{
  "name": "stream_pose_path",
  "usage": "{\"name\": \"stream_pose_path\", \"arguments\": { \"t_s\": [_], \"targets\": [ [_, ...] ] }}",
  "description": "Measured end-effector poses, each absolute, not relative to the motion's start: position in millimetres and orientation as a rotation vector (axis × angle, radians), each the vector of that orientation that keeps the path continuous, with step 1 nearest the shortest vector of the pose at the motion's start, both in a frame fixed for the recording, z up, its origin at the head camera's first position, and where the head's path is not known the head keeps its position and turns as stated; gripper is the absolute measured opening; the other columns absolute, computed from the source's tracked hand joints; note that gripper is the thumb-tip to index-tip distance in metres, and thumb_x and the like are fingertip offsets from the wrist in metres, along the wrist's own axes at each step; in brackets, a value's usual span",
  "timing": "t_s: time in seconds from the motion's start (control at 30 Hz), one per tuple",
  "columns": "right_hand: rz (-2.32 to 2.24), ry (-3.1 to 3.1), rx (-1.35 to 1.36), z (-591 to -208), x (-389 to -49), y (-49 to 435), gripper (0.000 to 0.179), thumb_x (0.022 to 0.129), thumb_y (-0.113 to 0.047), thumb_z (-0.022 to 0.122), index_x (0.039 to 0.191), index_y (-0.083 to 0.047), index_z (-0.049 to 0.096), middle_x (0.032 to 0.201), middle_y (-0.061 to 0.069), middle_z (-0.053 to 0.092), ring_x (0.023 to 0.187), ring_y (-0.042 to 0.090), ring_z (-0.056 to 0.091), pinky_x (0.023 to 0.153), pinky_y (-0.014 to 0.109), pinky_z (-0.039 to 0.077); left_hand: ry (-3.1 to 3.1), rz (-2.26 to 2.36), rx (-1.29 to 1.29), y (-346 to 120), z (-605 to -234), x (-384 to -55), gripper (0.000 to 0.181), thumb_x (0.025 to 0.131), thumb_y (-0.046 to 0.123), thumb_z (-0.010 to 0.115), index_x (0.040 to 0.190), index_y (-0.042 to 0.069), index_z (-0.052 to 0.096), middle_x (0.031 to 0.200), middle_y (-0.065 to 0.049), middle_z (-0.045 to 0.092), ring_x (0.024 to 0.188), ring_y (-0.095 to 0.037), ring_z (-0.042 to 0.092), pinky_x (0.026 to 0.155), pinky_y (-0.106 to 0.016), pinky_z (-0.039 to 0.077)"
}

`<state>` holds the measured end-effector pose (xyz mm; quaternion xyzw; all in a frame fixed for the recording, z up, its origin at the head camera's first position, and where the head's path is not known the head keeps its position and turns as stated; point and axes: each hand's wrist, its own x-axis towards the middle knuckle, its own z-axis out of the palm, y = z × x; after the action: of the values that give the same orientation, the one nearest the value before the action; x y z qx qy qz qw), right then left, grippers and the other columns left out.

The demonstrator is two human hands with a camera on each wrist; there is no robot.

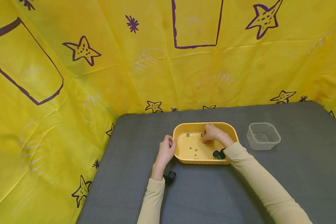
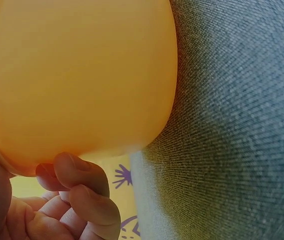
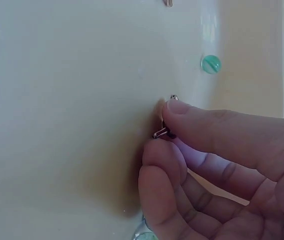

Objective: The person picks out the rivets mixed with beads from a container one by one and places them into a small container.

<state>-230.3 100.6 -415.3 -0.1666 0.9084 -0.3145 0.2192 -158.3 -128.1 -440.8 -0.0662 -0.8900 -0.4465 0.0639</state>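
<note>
My left hand (image 1: 166, 148) grips the left rim of a yellow plastic tub (image 1: 201, 161), thumb on one side and curled fingers on the other in the left wrist view. Inside the tub, my right hand (image 1: 212, 133) pinches a small shiny metal piece (image 3: 160, 133) between thumb and fingertips, close over the floor. Its exact kind is largely hidden by the fingers. A green glass marble (image 1: 188, 135) lies near the tub's back left. Several small gold-coloured metal pieces (image 1: 196, 150) are scattered over the tub floor. Another clear marble (image 3: 146, 235) shows below my right fingers.
A clear square plastic container (image 1: 263, 137) stands to the right of the tub. Both are on a table with a grey cloth (image 1: 123, 180). A yellow curtain (image 1: 112, 62) with purple starfish drawings hangs behind and along the left side.
</note>
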Motion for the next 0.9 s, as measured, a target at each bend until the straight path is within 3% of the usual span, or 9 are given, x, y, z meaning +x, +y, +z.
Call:
{"name": "stream_pose_path", "arguments": {
  "t_s": [0.27, 0.5, 0.9],
  "targets": [
    [-0.841, 2.525, -0.485, -414.7, -230.9, 100.7, 0.009, 0.069, 0.005, 0.059, 0.061, 0.0, 0.059, 0.05, 0.002, 0.05, 0.045, 0.011, 0.043, 0.045, 0.021, 0.033, -2.698, -1.353, -0.184, -128.0, -440.9, -158.2, 0.012, 0.092, 0.012, 0.053, 0.095, 0.0, 0.05, 0.061, 0.0, 0.043, 0.052, -0.011, 0.04, 0.048, -0.022, 0.034],
    [-0.836, 2.511, -0.468, -413.5, -230.1, 99.5, 0.024, 0.07, 0.004, 0.059, 0.053, -0.008, 0.047, 0.047, -0.002, 0.04, 0.043, 0.01, 0.038, 0.045, 0.021, 0.03, -2.681, -1.347, -0.213, -128.1, -440.3, -157.2, 0.013, 0.092, 0.011, 0.053, 0.094, -0.001, 0.05, 0.062, -0.002, 0.044, 0.052, -0.011, 0.04, 0.047, -0.022, 0.035],
    [-0.841, 2.522, -0.481, -412.8, -229.0, 98.3, 0.017, 0.071, 0.003, 0.06, 0.057, -0.003, 0.054, 0.048, -0.002, 0.043, 0.044, 0.01, 0.041, 0.046, 0.022, 0.033, -2.683, -1.35, -0.209, -128.8, -440.2, -157.0, 0.013, 0.093, 0.011, 0.053, 0.095, -0.001, 0.05, 0.062, -0.001, 0.043, 0.051, -0.01, 0.039, 0.047, -0.022, 0.034]
  ]
}}
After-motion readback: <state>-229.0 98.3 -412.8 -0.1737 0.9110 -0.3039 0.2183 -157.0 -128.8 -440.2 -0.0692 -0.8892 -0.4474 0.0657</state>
